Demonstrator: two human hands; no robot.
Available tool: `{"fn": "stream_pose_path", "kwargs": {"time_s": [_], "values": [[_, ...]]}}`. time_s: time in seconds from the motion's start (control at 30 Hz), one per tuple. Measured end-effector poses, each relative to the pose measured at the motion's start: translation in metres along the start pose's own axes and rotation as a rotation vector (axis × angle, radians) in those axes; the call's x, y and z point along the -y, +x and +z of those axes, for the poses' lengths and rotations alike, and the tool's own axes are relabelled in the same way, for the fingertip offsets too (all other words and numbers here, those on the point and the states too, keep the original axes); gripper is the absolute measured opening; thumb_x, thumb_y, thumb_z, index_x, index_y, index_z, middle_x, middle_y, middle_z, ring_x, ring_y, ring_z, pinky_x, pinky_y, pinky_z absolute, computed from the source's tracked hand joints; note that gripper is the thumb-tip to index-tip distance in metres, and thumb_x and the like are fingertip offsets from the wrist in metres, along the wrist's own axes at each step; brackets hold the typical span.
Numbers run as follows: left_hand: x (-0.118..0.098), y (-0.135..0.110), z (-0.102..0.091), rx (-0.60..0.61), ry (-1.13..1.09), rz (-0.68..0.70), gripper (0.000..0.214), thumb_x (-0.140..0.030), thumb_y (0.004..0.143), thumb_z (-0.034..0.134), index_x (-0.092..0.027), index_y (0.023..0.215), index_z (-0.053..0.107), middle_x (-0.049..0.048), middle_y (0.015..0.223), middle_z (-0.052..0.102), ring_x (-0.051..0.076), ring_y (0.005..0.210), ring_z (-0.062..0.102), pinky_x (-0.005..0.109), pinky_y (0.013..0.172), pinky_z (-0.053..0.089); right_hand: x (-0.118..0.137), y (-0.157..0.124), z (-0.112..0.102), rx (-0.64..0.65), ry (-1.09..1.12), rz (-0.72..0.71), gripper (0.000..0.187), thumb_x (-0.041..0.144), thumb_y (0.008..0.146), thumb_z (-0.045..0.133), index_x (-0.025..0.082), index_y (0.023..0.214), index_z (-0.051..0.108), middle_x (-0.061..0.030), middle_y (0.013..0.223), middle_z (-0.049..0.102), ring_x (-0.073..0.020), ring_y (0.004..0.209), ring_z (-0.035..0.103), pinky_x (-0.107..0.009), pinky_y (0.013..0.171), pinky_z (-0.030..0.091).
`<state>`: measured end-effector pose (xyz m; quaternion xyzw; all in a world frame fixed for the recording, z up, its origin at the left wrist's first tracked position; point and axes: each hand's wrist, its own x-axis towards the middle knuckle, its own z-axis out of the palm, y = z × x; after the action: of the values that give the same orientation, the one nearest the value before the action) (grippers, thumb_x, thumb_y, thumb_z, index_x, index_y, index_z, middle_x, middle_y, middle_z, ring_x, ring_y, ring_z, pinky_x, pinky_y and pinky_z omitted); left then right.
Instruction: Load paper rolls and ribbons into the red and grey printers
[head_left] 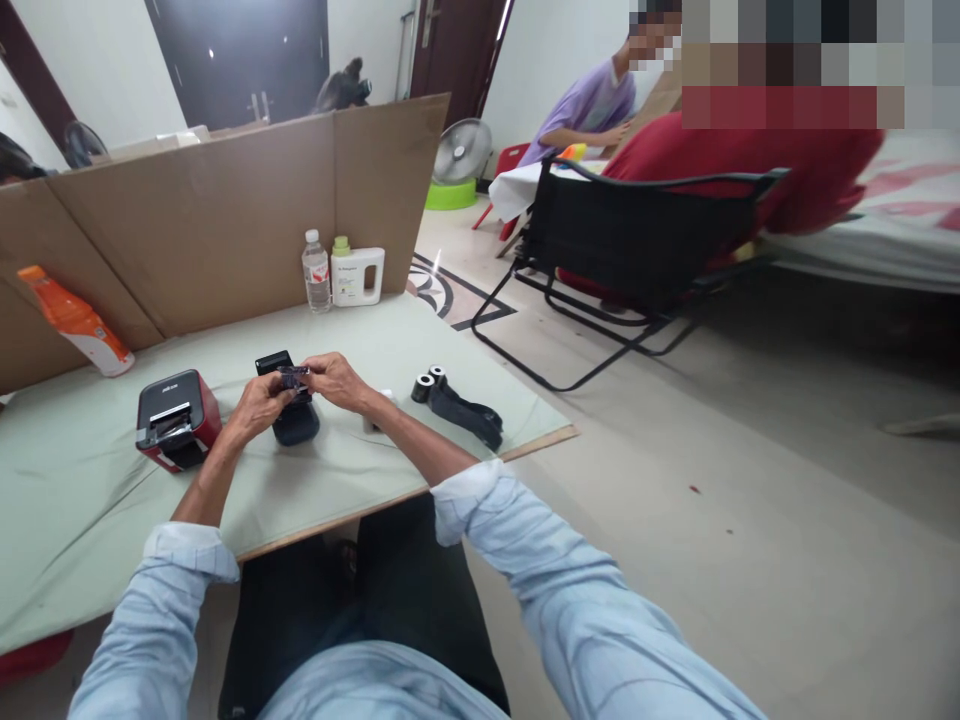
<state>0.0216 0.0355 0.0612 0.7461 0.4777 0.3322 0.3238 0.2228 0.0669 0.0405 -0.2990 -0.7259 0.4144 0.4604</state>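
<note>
Both my hands meet over the green table (90, 510), pinching a small dark glossy strip (293, 374) between them. My left hand (259, 403) grips its left end with curled fingers. My right hand (336, 379) holds the right end, fingers closed. Just beneath the hands lies a black cartridge-like device (295, 423). A red and black label printer (177, 418) stands left of my left hand. A black ribbon with two rolls (454, 402) lies right of my right forearm.
A cardboard screen (225, 220) lines the table's far side, with a water bottle (316, 271), a white jug (357, 275) and an orange bottle (75, 320) before it. A black folding chair (637, 250) stands to the right. Other people sit beyond it near a fan (460, 152).
</note>
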Motion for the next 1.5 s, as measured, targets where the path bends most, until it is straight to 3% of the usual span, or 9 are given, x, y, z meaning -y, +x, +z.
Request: {"fn": "stream_pose_path", "kwargs": {"time_s": [0.23,0.4,0.53,0.73,0.9,1.17,1.5], "values": [[-0.013,0.025,0.018,0.059,0.057,0.074,0.025,-0.027,0.080,0.067,-0.013,0.097,0.079,0.0034,0.087,0.077,0.020,0.081,0.069,0.029,0.078,0.053,0.013,-0.001,-0.041,-0.051,0.048,0.019,0.025,0.039,0.081,0.065,0.016,0.080,0.075,0.0025,0.067,0.063,-0.0126,0.061,0.056,-0.024,0.059,0.046],[-0.023,0.049,0.039,0.105,0.219,0.179,0.023,-0.016,0.077,0.061,-0.014,0.092,0.078,-0.0010,0.078,0.071,0.018,0.077,0.064,0.026,0.074,0.048,0.023,-0.017,-0.075,-0.122,-0.079,0.012,0.020,0.032,0.079,0.062,0.017,0.077,0.075,0.0017,0.066,0.065,-0.0134,0.064,0.058,-0.024,0.061,0.045],[-0.029,0.066,0.058,0.128,0.351,0.154,0.022,-0.012,0.077,0.061,-0.015,0.092,0.077,0.0013,0.081,0.073,0.019,0.079,0.065,0.028,0.074,0.048,0.019,-0.036,-0.089,-0.191,-0.220,0.041,0.022,0.030,0.082,0.061,0.016,0.080,0.078,0.0016,0.067,0.067,-0.0135,0.064,0.056,-0.025,0.062,0.043],[-0.029,0.081,0.084,0.153,0.667,0.091,0.030,-0.006,0.084,0.059,-0.020,0.106,0.074,0.0092,0.103,0.076,0.025,0.097,0.067,0.033,0.085,0.050,-0.008,-0.065,-0.086,-0.298,-0.414,0.049,0.022,0.024,0.086,0.061,0.020,0.092,0.082,-0.0025,0.083,0.078,-0.0174,0.075,0.067,-0.028,0.074,0.050],[-0.028,0.095,0.103,0.185,0.785,0.083,0.031,-0.008,0.091,0.057,-0.022,0.115,0.069,0.0125,0.119,0.071,0.027,0.109,0.065,0.036,0.092,0.050,-0.029,-0.085,-0.076,-0.338,-0.545,0.004,0.024,0.019,0.092,0.058,0.021,0.098,0.080,-0.0078,0.101,0.080,-0.0217,0.092,0.073,-0.032,0.084,0.056],[-0.023,0.100,0.126,0.234,0.775,0.121,0.023,-0.010,0.092,0.058,-0.019,0.109,0.070,0.0135,0.114,0.072,0.027,0.105,0.064,0.035,0.087,0.048,-0.039,-0.105,-0.078,-0.353,-0.715,-0.024,0.028,0.018,0.098,0.052,0.021,0.103,0.080,-0.0100,0.106,0.080,-0.0244,0.099,0.074,-0.036,0.093,0.057],[-0.025,0.109,0.132,0.193,0.671,0.141,0.028,-0.007,0.087,0.056,-0.018,0.104,0.075,0.0133,0.111,0.073,0.025,0.103,0.064,0.034,0.090,0.049,-0.046,-0.114,-0.079,-0.384,-0.834,0.043,0.033,0.014,0.098,0.051,0.021,0.111,0.081,-0.0117,0.117,0.078,-0.0254,0.106,0.072,-0.035,0.093,0.057]]}}
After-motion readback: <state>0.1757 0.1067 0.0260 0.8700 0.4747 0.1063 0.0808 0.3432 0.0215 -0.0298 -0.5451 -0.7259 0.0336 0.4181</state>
